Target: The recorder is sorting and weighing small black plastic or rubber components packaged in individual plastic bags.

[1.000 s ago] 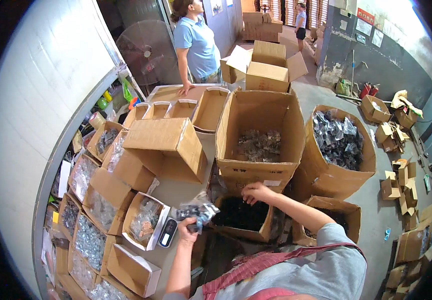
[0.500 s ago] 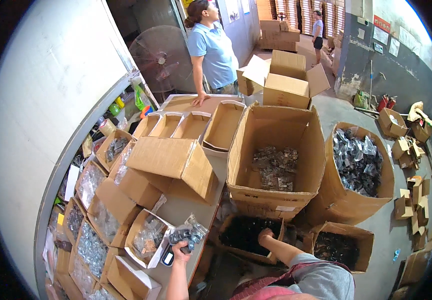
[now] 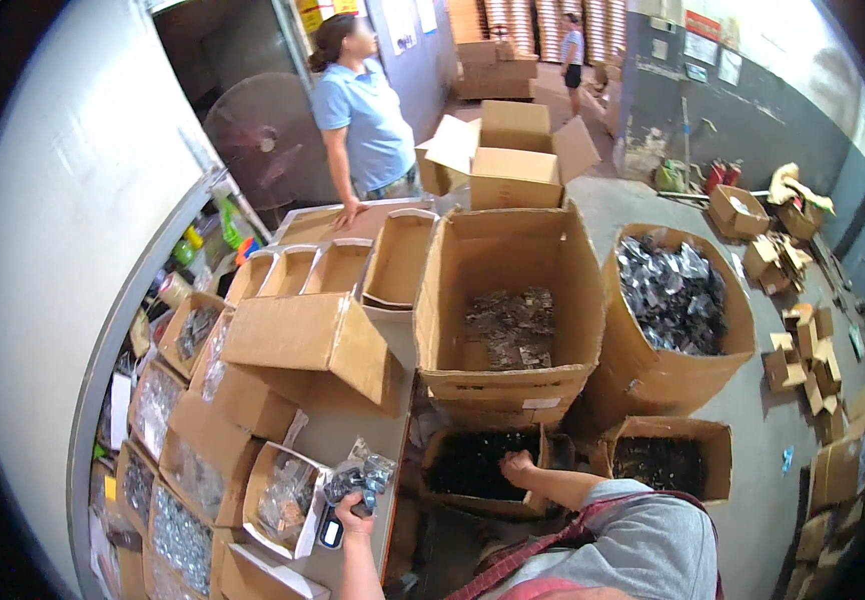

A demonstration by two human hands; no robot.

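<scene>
Left hand [image 3: 355, 507] gripping clear bags [image 3: 362, 474], dark parts inside, over tabletop [image 3: 340, 424]. Right hand [image 3: 517, 466] curled at black pieces [image 3: 464, 464] in near carton [image 3: 477, 502]. Person [image 3: 364, 122] standing far left.

At the far side stands a person in light blue [image 3: 367, 125], next to a large caged fan [image 3: 268, 133] (one can partly see through it), while brown stacked cartons [image 3: 492, 78] rest farther back.

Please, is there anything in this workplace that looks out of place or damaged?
Yes. On the floor at right, small cardboard boxes lie jumbled at odd angles, unlike the tidy row of open boxes on the table. Nearby, a small blue item lies loose.
</scene>
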